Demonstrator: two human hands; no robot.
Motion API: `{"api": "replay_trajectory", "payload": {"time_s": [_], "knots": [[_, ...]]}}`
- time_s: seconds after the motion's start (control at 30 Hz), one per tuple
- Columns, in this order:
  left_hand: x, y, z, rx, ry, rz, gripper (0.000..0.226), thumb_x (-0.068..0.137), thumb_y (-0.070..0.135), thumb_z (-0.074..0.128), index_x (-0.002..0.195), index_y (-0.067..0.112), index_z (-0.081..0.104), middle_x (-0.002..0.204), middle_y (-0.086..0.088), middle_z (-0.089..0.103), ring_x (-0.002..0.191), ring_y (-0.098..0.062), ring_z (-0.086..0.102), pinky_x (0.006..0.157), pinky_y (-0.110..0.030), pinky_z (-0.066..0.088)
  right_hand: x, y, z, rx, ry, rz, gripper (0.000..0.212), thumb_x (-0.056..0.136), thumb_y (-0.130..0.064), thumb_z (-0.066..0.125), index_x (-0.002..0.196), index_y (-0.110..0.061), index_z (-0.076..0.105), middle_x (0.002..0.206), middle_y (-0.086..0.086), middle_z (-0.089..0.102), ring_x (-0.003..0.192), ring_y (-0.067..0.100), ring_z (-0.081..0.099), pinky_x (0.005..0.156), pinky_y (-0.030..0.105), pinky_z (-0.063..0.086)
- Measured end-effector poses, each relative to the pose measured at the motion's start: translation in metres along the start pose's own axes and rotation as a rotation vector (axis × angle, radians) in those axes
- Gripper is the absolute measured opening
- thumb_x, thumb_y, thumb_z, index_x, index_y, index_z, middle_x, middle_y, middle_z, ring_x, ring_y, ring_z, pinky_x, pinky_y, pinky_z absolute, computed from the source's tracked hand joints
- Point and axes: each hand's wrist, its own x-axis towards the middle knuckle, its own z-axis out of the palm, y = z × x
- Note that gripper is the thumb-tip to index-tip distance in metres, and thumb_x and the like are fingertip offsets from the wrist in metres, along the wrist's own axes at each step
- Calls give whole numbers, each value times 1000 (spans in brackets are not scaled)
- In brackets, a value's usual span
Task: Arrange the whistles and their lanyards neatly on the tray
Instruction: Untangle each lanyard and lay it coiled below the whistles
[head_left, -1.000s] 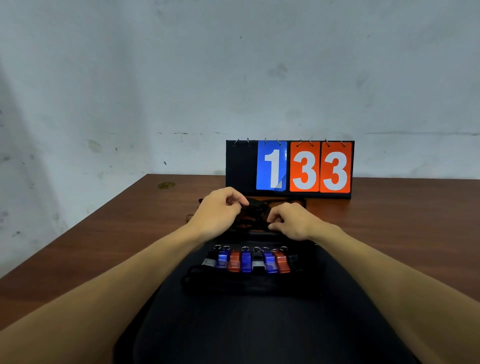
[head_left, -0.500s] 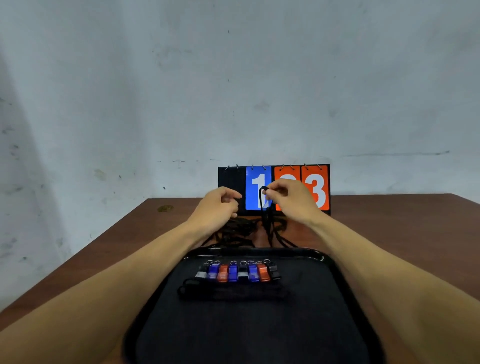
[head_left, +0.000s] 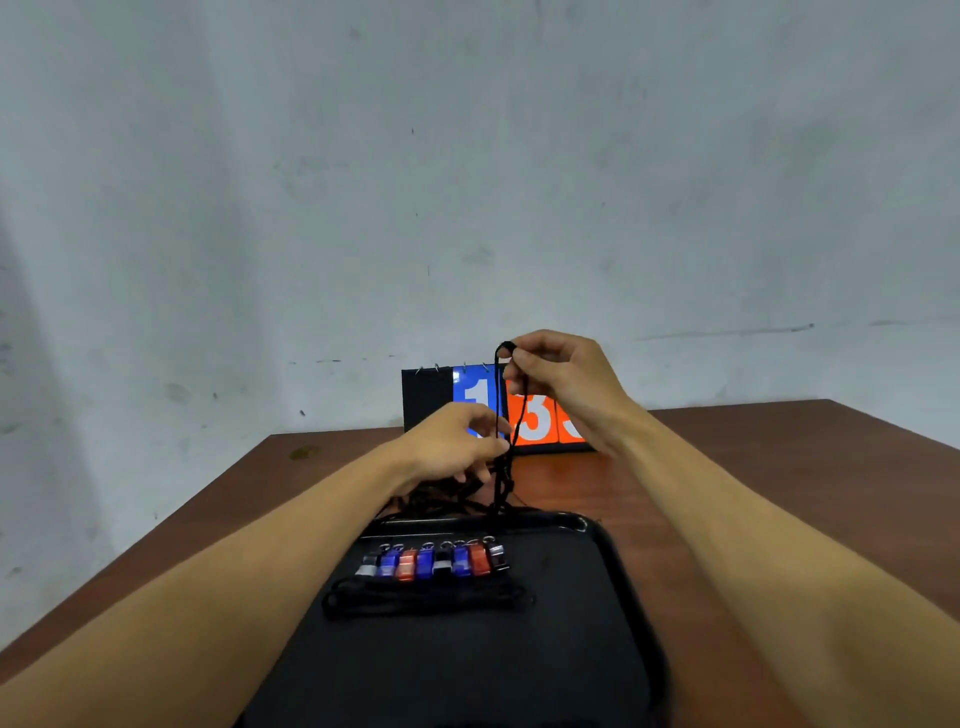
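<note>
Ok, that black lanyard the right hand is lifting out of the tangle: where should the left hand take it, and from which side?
Best on the taut stretch of the black lanyard just above the tangle, coming in from the left. The right hand pinches the top loop, so the cord hangs straight and clear there. The left hand already sits beside that stretch, so a fingertip grip there could probably steady it.

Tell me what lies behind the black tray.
Beyond the black tray lies a tangled pile of black lanyards, then the flip scoreboard. The left hand covers part of the pile.

scuffed pale wall (head_left: 467, 182), brown wooden table (head_left: 779, 493) (small stain), flip scoreboard (head_left: 535, 415)
</note>
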Motion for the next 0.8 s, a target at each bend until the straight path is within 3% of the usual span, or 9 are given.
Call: {"api": "replay_trajectory", "payload": {"time_s": [0.13, 0.33, 0.43, 0.53, 0.7, 0.8], "knots": [[3, 0, 6, 51, 1, -8, 14, 93, 22, 57, 104, 16, 62, 102, 0, 65, 74, -13, 67, 58, -17, 50, 0, -6, -4, 15, 10, -2, 16, 93, -5, 56, 89, -12, 70, 70, 2, 68, 64, 17, 62, 70, 29, 54], [8, -3, 6, 21, 117, -36, 13, 95, 23, 54, 93, 13, 61, 83, 0, 67, 64, -13, 68, 55, -18, 51, 0, -5, -8, -33, 108, 35, 15, 94, -7, 55, 95, -7, 70, 71, 4, 65, 56, 15, 52, 58, 22, 49], [10, -7, 4, -137, 111, -57, 13, 96, 20, 52, 90, 12, 58, 91, -5, 68, 61, -19, 69, 56, -21, 53, 1, 5, -13, -62, 158, 89, 17, 94, -7, 54, 88, -12, 69, 69, 4, 61, 49, 14, 43, 55, 29, 44], [13, -14, 2, -316, 89, -105, 15, 97, 20, 50, 98, 6, 56, 95, -11, 67, 60, -22, 68, 56, -24, 53, 3, 23, -19, -129, 200, 172, 15, 95, -9, 52, 93, -12, 66, 70, 2, 59, 44, 8, 39, 46, 24, 38], [27, -30, 2, -575, 140, -199, 16, 96, 20, 52, 99, 5, 56, 77, -11, 65, 63, -23, 66, 62, -28, 53, 10, 66, -16, -254, 344, 308, 20, 98, -14, 44, 102, -13, 63, 79, 0, 61, 61, 7, 47, 57, 22, 37], [40, -45, 1, -583, 121, -206, 16, 93, 21, 57, 95, 5, 56, 67, -4, 54, 59, -18, 59, 63, -28, 50, 20, 81, -13, -219, 364, 330, 21, 99, -13, 39, 89, -19, 57, 84, 1, 60, 60, 8, 43, 56, 24, 35]]}}
